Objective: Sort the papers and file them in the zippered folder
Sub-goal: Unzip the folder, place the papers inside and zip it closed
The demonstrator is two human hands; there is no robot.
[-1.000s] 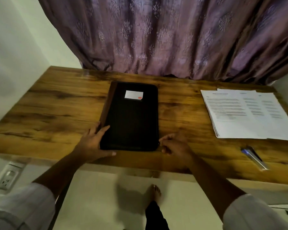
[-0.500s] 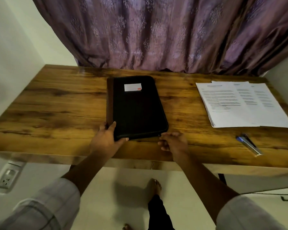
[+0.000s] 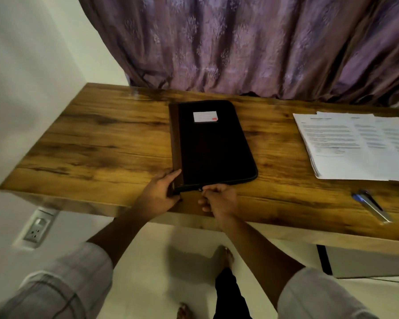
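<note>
Zippered folder (image 3: 213,143) lies on your wooden desk (image 3: 101,143) before a purple curtain (image 3: 240,42); your left hand (image 3: 158,192) grips its near corner, your right hand (image 3: 219,199) pinches its zipper pull (image 3: 200,189).

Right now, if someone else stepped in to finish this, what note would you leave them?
Left hand grips the zippered folder at its near left corner.
Right hand pinches the zipper pull on the near edge.
The folder lies flat and closed on the table; papers are stacked at the right, with pens in front of them.
Done: nothing filed yet.
Left: unzip, sort the papers, file them, zip up.
</note>
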